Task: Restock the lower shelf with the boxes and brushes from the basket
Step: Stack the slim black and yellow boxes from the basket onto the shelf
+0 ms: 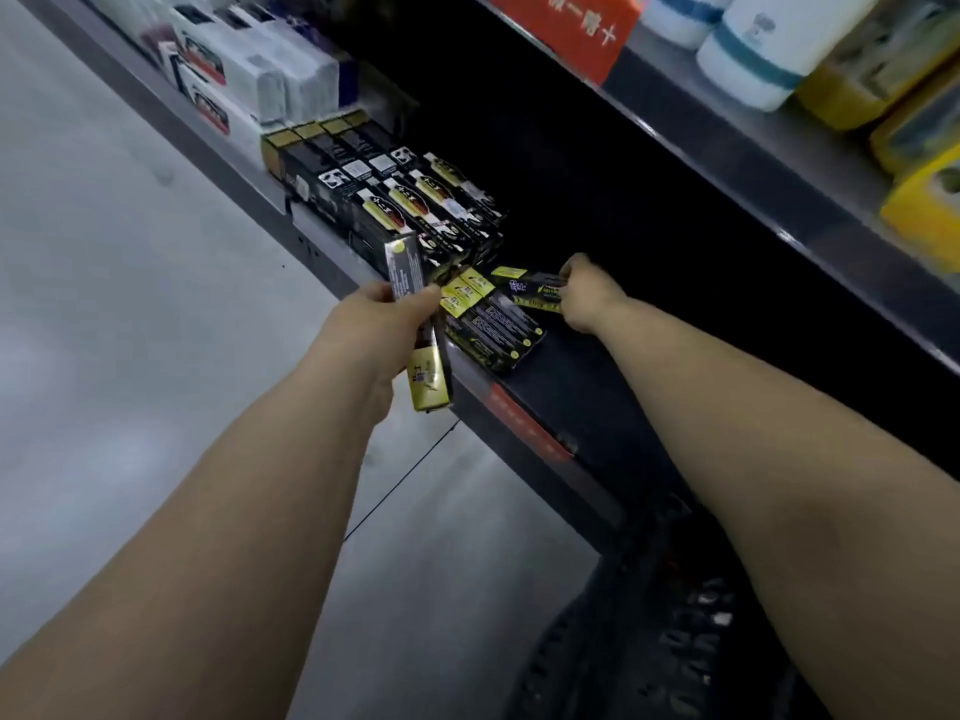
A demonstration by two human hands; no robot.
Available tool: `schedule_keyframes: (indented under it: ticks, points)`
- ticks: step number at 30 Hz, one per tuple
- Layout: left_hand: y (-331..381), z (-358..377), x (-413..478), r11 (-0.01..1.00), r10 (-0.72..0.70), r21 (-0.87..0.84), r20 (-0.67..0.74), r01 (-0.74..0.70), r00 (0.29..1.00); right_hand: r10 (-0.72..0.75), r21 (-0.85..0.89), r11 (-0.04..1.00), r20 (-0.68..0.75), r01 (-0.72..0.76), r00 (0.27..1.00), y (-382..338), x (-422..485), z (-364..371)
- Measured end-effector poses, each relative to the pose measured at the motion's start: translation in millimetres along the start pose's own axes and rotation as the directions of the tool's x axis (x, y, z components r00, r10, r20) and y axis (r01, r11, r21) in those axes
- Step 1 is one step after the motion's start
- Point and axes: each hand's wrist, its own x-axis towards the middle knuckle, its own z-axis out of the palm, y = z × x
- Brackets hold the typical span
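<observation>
My left hand (382, 324) grips two long black-and-yellow boxes (415, 324) just in front of the lower shelf's front edge (524, 423). My right hand (589, 296) reaches onto the lower shelf and holds the end of another black-and-yellow box (535, 291). Between my hands, a few matching boxes (491, 330) lie flat on the shelf. The dark basket (670, 646) sits on the floor at the lower right, mostly in shadow; its contents cannot be made out.
Black-and-gold boxes (395, 200) are stacked on the shelf to the left, with white boxes (244, 75) beyond them. The upper shelf (779, 200) carries an orange box, white rolls and yellow packs. Grey floor (130, 330) lies to the left.
</observation>
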Motion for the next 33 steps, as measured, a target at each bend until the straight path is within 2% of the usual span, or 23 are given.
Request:
schedule_keyframes:
  ticks: [8, 10, 12, 13, 15, 17, 19, 21, 24, 28, 30, 33]
  points:
    - [-10, 14, 28, 0.998, -0.025, 0.056, 0.023, 0.023, 0.999, -0.073, 0.061, 0.996, 0.276, 0.058, 0.958, -2, 9, 31]
    - [-11, 16, 32, 0.996, -0.047, 0.083, 0.018, 0.045, 0.999, -0.068, -0.002, 0.997, 0.279, 0.071, 0.958, -6, 7, 25]
    - [-12, 18, 37, 0.991, -0.076, 0.107, 0.001, 0.076, 0.997, -0.180, -0.008, 0.982, 0.242, 0.188, 0.953, -16, -1, 12]
    - [-12, 19, 38, 0.989, -0.084, 0.120, -0.001, 0.083, 0.996, -0.295, 0.054, 0.955, 0.233, 0.291, 0.927, -23, -7, 4]
    - [-12, 21, 39, 0.982, -0.073, 0.173, 0.009, 0.071, 0.997, -0.524, 0.172, 0.851, 0.210, 0.496, 0.825, -40, -22, -15]
    - [-12, 23, 41, 0.974, -0.034, 0.224, 0.034, 0.026, 0.999, -0.673, 0.110, 0.738, 0.189, 0.665, 0.715, -51, -34, -28]
    - [-11, 22, 41, 0.942, 0.056, 0.326, 0.076, -0.078, 0.995, -0.730, -0.034, 0.665, 0.182, 0.746, 0.659, -52, -39, -35]
    - [-12, 19, 42, 0.849, 0.165, 0.487, 0.127, -0.206, 0.978, -0.701, -0.052, 0.692, 0.193, 0.720, 0.687, -42, -39, -39]
    - [-13, 13, 44, 0.740, 0.268, 0.606, 0.132, -0.291, 0.955, -0.573, -0.066, 0.801, 0.202, 0.595, 0.794, -16, -30, -41]
    - [-15, 13, 43, 0.724, 0.260, 0.613, 0.182, -0.316, 0.948, -0.289, -0.106, 0.949, 0.095, 0.298, 0.953, 22, -7, -32]
    - [-16, 17, 41, 0.721, 0.234, 0.619, 0.207, -0.312, 0.950, -0.151, -0.187, 0.969, 0.080, 0.164, 0.985, 33, 2, -23]
    - [-18, 24, 38, 0.697, 0.213, 0.646, 0.226, -0.310, 0.951, -0.066, -0.286, 0.955, 0.046, 0.076, 0.997, 34, 16, -9]
